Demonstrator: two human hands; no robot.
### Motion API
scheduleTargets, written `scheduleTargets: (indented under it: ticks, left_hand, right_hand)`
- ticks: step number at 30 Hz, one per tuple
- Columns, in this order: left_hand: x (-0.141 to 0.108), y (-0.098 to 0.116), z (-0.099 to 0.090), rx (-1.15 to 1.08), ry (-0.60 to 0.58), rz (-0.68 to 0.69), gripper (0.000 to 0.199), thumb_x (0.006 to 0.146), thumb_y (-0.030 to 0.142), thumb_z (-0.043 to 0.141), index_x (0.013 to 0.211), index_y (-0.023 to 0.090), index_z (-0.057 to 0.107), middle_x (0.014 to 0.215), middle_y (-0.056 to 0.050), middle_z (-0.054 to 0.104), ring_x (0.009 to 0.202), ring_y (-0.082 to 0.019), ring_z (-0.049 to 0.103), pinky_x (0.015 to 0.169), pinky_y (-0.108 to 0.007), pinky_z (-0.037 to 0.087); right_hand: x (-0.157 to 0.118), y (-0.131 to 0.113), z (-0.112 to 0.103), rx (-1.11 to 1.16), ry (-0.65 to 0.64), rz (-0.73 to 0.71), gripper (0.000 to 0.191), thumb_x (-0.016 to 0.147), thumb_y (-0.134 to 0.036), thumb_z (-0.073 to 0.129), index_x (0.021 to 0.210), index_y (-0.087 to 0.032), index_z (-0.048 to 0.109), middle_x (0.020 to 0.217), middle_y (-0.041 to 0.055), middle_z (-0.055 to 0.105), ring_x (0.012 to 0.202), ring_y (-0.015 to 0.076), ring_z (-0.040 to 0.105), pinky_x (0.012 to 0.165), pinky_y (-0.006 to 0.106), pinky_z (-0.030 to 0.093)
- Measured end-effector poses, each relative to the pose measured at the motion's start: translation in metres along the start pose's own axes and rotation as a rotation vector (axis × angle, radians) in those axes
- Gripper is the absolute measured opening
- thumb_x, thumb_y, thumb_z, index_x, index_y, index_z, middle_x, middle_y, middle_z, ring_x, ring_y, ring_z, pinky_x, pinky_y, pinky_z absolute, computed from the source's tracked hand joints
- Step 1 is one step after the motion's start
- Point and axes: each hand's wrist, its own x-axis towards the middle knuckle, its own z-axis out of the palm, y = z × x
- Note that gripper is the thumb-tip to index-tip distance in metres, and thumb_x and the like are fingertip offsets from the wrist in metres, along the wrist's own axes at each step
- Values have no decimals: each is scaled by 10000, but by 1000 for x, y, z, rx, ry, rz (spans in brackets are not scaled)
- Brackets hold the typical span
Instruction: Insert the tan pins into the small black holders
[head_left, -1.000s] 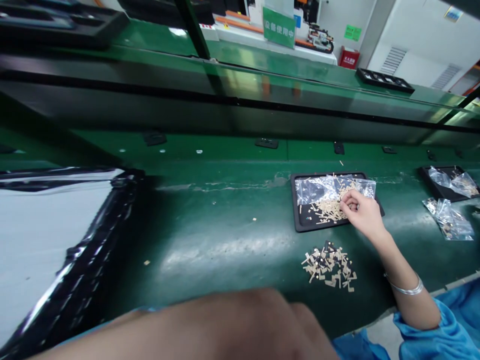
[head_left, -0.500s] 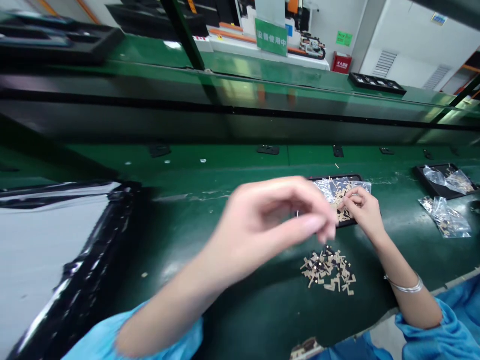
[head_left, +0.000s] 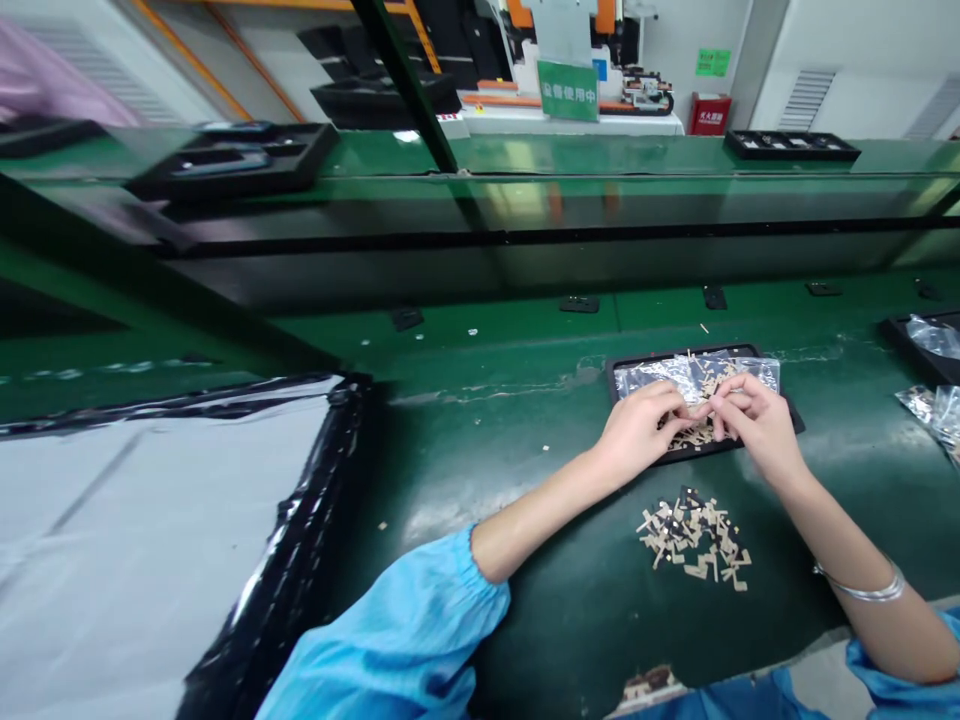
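Both my hands meet over a black tray (head_left: 611, 385) holding clear plastic bags (head_left: 660, 374) and many small tan pieces (head_left: 701, 436). The fingers of my left hand (head_left: 643, 425) are pinched together at the tray's middle. Touching or almost touching them, my right hand (head_left: 756, 420) is also closed in a pinch. Whatever lies between the fingertips is too small and covered to name. Nearer to me on the green table, a loose pile of small tan and black pieces (head_left: 694, 538) lies in front of the tray.
A large box lined with black plastic (head_left: 300, 510), with a pale sheet on top, fills the left. Another black tray (head_left: 911, 345) and plastic bags (head_left: 937, 412) sit at the right. A green shelf (head_left: 525, 155) carrying black trays runs along the back, with small black parts (head_left: 580, 304) below.
My left hand has moved away from the camera, down to the tray and beside my right hand. The right hand stays over the tray. The camera view has turned left.
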Motion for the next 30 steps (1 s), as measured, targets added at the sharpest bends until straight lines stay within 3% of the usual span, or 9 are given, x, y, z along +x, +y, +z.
scheduleTargets:
  ticks: [5,9,11,14,18,21,25,28,30]
  left_hand:
    - [1,-6,2,148,-21,12,207,756,283,707,621,157,613,674,5,563,703,-141,551,673,-258,426]
    - [0,-5,2,244,-38,65,73,820,145,607,765,168,648,714,0,621,736,-141,564,687,-254,431]
    - [0,-4,2,256,-55,86,156,818,70,560,886,180,646,789,-2,645,791,-143,574,708,-252,438]
    - [0,-2,1,281,-101,101,52,820,146,593,821,173,637,813,-11,637,820,-157,571,697,-262,445]
    - [-1,-1,2,288,-126,100,95,840,169,575,765,171,634,773,-10,622,793,-158,566,671,-266,445]
    - [-1,-3,3,225,-50,126,129,840,102,534,866,178,635,856,-20,636,845,-156,571,717,-265,459]
    - [3,-11,-7,125,165,143,94,854,154,521,857,165,615,890,-44,628,882,-160,571,799,-284,469]
    - [13,-34,-28,188,335,88,141,866,145,464,895,166,600,928,-58,610,925,-167,559,837,-297,463]
    - [18,-60,-48,297,443,6,186,843,108,452,954,165,589,1015,-74,586,994,-179,543,881,-308,450]
  right_hand:
    - [4,-1,-4,184,-4,80,259,722,-351,686,737,-214,467,610,-5,657,413,90,476,414,227,297]
    - [7,-4,-10,412,-126,175,255,678,-344,673,725,-222,453,524,-34,593,380,86,395,410,238,235]
    - [8,-4,-13,502,-190,168,224,681,-329,662,715,-221,468,478,-51,534,381,81,356,422,245,212]
    - [8,-4,-15,588,-265,137,203,692,-326,657,691,-220,484,442,-56,471,394,85,323,427,257,184]
    - [7,-5,-14,602,-289,124,217,682,-336,666,676,-222,482,445,-50,449,403,94,294,423,267,157]
    - [7,-7,-14,572,-270,124,243,670,-356,667,666,-227,462,445,-51,430,402,97,271,418,267,149]
    - [7,-9,-14,468,-228,128,267,667,-392,644,651,-239,426,448,-49,400,404,107,252,420,271,170]
    - [4,-8,-16,399,-212,134,255,672,-407,630,655,-250,429,455,-41,389,408,116,254,433,285,197]
    - [4,-5,-19,375,-207,140,229,689,-415,626,676,-259,459,471,-30,399,415,123,270,443,296,219]
